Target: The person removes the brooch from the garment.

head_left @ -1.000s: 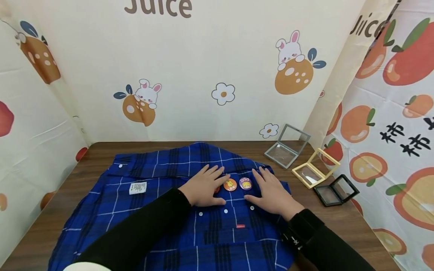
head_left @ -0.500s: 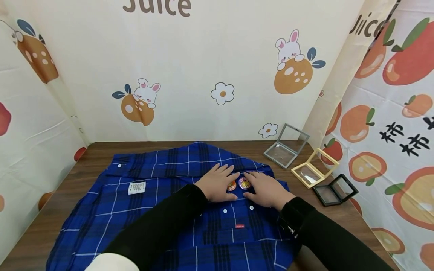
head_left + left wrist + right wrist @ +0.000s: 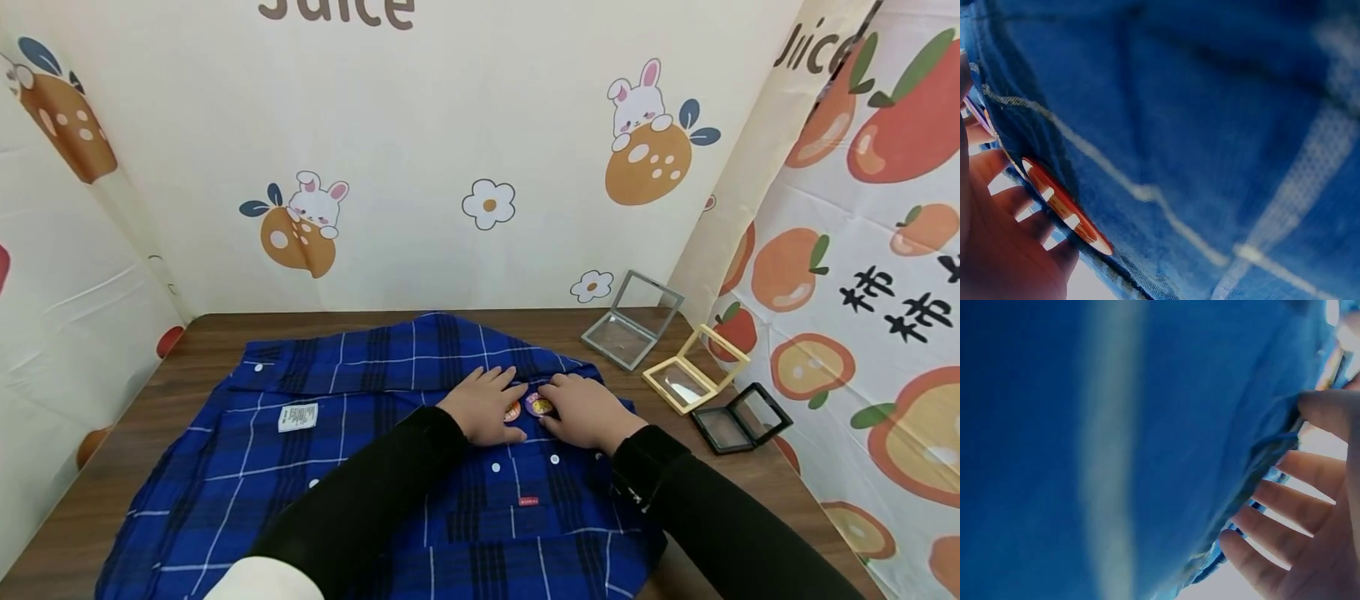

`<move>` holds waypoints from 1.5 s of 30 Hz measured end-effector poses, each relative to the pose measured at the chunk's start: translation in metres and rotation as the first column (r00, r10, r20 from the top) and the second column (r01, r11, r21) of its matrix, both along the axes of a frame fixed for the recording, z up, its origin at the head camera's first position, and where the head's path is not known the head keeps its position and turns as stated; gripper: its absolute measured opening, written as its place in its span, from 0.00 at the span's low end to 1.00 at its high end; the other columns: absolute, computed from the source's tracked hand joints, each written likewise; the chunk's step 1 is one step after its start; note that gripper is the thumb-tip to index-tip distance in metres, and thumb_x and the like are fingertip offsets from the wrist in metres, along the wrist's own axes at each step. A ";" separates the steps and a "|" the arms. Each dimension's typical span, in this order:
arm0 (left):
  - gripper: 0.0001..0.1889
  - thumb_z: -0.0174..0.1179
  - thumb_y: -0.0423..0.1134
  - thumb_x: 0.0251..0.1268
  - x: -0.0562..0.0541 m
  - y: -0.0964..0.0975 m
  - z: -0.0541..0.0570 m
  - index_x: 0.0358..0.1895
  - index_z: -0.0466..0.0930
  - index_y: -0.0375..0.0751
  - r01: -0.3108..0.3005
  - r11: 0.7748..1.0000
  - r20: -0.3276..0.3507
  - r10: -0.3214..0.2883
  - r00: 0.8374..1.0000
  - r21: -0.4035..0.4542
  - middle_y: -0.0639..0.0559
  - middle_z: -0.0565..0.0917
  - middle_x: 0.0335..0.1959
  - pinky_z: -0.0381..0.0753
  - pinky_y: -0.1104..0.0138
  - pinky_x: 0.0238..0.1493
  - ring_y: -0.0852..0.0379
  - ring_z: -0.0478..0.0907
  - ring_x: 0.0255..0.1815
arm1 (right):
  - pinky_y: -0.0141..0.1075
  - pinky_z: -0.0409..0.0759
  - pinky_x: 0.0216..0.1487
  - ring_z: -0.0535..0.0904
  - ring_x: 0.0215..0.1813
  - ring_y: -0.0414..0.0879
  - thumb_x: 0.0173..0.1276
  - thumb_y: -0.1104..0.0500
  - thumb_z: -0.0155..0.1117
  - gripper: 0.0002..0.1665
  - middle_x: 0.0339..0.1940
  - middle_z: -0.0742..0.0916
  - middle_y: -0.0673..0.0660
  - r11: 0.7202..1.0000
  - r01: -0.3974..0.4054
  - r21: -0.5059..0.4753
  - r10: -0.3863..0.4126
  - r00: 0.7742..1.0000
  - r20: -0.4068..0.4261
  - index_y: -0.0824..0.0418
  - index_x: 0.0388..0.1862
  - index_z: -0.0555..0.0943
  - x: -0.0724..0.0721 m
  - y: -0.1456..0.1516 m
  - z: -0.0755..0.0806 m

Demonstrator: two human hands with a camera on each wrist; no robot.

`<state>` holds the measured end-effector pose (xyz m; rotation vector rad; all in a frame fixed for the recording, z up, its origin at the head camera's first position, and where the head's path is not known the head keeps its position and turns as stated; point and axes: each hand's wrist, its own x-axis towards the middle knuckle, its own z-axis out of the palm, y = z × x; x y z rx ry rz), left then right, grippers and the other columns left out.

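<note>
A blue plaid shirt (image 3: pixel 390 367) lies spread out, with a row of round pin badges on it. My left hand (image 3: pixel 486 407) rests on the cloth with fingers spread, its thumb and fingertips beside an orange badge (image 3: pixel 513 411). In the left wrist view a red-orange badge (image 3: pixel 1066 209) lies on the cloth close to that hand's fingers. My right hand (image 3: pixel 583 410) rests on the shirt, its forefinger and thumb at either side of a purple badge (image 3: pixel 537 404). The right wrist view shows these fingers (image 3: pixel 1285 531) fairly straight against the cloth. The left hand hides part of the badge row.
Three open display frames stand at the table's right: grey (image 3: pixel 626 333), yellow (image 3: pixel 686 379) and black (image 3: pixel 731 425). The brown wooden table (image 3: pixel 142 417) meets printed curtains at the back and sides. A white label (image 3: pixel 297 417) lies on the shirt's left part.
My left hand has moved right over the shirt, covering the red badge and part of the orange one. The right hand has shifted slightly left, with its forefinger and thumb closer to the purple badge.
</note>
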<state>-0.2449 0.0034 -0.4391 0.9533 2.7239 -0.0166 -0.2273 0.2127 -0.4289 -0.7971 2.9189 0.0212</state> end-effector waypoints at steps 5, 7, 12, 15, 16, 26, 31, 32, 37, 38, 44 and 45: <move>0.46 0.52 0.75 0.68 0.000 0.004 0.002 0.83 0.58 0.56 -0.006 1.000 0.014 0.006 1.000 -0.004 0.49 0.53 0.84 0.45 0.51 0.81 0.48 0.48 0.84 | 0.53 0.79 0.60 0.82 0.57 0.56 0.73 0.49 0.66 0.27 0.57 0.84 0.59 0.997 0.036 -0.066 -0.033 0.999 0.043 0.62 0.65 0.82 0.001 0.004 0.003; 0.46 0.52 0.75 0.68 0.000 0.005 0.003 0.83 0.58 0.56 -0.004 1.000 0.019 0.005 1.000 -0.004 0.49 0.53 0.84 0.45 0.51 0.81 0.47 0.48 0.84 | 0.53 0.78 0.62 0.81 0.58 0.56 0.73 0.51 0.66 0.26 0.58 0.85 0.60 0.995 0.055 -0.084 -0.050 0.997 0.057 0.62 0.64 0.83 0.001 0.005 0.005; 0.46 0.52 0.74 0.68 0.001 0.003 0.003 0.83 0.58 0.55 -0.007 1.000 0.017 0.007 1.000 -0.005 0.49 0.53 0.84 0.46 0.52 0.81 0.48 0.48 0.84 | 0.51 0.80 0.59 0.83 0.54 0.53 0.72 0.56 0.67 0.18 0.52 0.87 0.56 0.986 0.066 -0.154 -0.057 0.996 0.064 0.61 0.58 0.87 0.000 0.000 0.009; 0.45 0.53 0.73 0.68 0.002 0.001 0.002 0.83 0.58 0.55 -0.010 1.000 0.018 0.010 1.000 0.001 0.49 0.53 0.84 0.46 0.52 0.81 0.48 0.48 0.84 | 0.48 0.81 0.57 0.84 0.51 0.49 0.72 0.58 0.68 0.13 0.48 0.88 0.53 0.976 0.083 -0.200 -0.071 0.995 0.067 0.58 0.53 0.89 0.000 -0.005 0.008; 0.45 0.53 0.73 0.68 0.003 -0.001 0.001 0.83 0.59 0.55 -0.009 1.000 0.018 0.009 1.000 0.002 0.49 0.53 0.84 0.46 0.52 0.81 0.47 0.49 0.84 | 0.48 0.81 0.56 0.84 0.50 0.48 0.72 0.58 0.68 0.12 0.47 0.88 0.52 0.972 0.092 -0.215 -0.079 0.994 0.071 0.57 0.52 0.89 0.000 -0.007 0.008; 0.44 0.52 0.73 0.69 0.006 -0.002 -0.005 0.82 0.60 0.55 0.006 1.000 0.008 -0.006 1.000 0.002 0.48 0.54 0.84 0.47 0.51 0.80 0.47 0.50 0.83 | 0.45 0.82 0.50 0.82 0.42 0.43 0.70 0.62 0.71 0.06 0.39 0.87 0.47 0.921 0.213 -0.326 -0.178 0.975 0.135 0.52 0.43 0.89 0.002 -0.012 0.007; 0.44 0.54 0.73 0.68 0.002 -0.004 0.000 0.82 0.60 0.54 0.018 1.000 -0.003 -0.018 1.000 0.012 0.48 0.55 0.84 0.48 0.52 0.80 0.47 0.51 0.83 | 0.46 0.82 0.49 0.82 0.42 0.43 0.70 0.62 0.71 0.03 0.37 0.87 0.48 0.892 0.242 -0.383 -0.197 0.968 0.154 0.55 0.41 0.88 -0.005 -0.007 0.014; 0.45 0.54 0.73 0.68 0.002 -0.006 0.000 0.82 0.60 0.54 0.020 1.000 -0.002 -0.020 1.000 0.012 0.48 0.55 0.83 0.48 0.52 0.80 0.47 0.51 0.83 | 0.46 0.82 0.50 0.83 0.42 0.44 0.70 0.62 0.71 0.04 0.38 0.87 0.48 0.889 0.242 -0.388 -0.193 0.968 0.160 0.55 0.41 0.88 -0.007 -0.006 0.015; 0.47 0.57 0.74 0.63 0.001 -0.010 0.002 0.82 0.61 0.54 0.015 0.999 0.035 -0.017 0.999 0.035 0.48 0.57 0.83 0.48 0.52 0.80 0.47 0.52 0.83 | 0.47 0.82 0.50 0.83 0.44 0.45 0.70 0.64 0.70 0.04 0.39 0.88 0.49 0.895 0.231 -0.382 -0.167 0.967 0.194 0.56 0.41 0.88 -0.010 -0.004 0.017; 0.48 0.58 0.74 0.63 0.000 -0.010 0.002 0.82 0.61 0.55 0.017 0.999 0.038 -0.018 0.999 0.042 0.48 0.57 0.83 0.48 0.52 0.80 0.48 0.52 0.83 | 0.46 0.82 0.50 0.83 0.45 0.45 0.70 0.64 0.70 0.04 0.40 0.88 0.49 0.896 0.231 -0.379 -0.164 0.966 0.202 0.56 0.41 0.88 -0.011 -0.003 0.018; 0.48 0.60 0.72 0.63 -0.005 -0.008 0.008 0.82 0.60 0.55 0.035 0.994 0.040 -0.040 0.998 0.107 0.49 0.57 0.83 0.47 0.54 0.81 0.50 0.52 0.83 | 0.45 0.82 0.48 0.83 0.42 0.45 0.70 0.65 0.70 0.05 0.38 0.88 0.50 0.893 0.230 -0.386 -0.152 0.963 0.223 0.57 0.41 0.89 -0.019 0.005 0.024; 0.47 0.60 0.72 0.63 -0.005 -0.008 0.009 0.82 0.60 0.55 0.039 0.992 0.042 -0.045 0.998 0.118 0.49 0.57 0.83 0.46 0.54 0.81 0.50 0.52 0.83 | 0.45 0.82 0.48 0.83 0.42 0.44 0.70 0.65 0.70 0.05 0.38 0.88 0.50 0.892 0.229 -0.389 -0.149 0.963 0.225 0.57 0.41 0.89 -0.021 0.006 0.024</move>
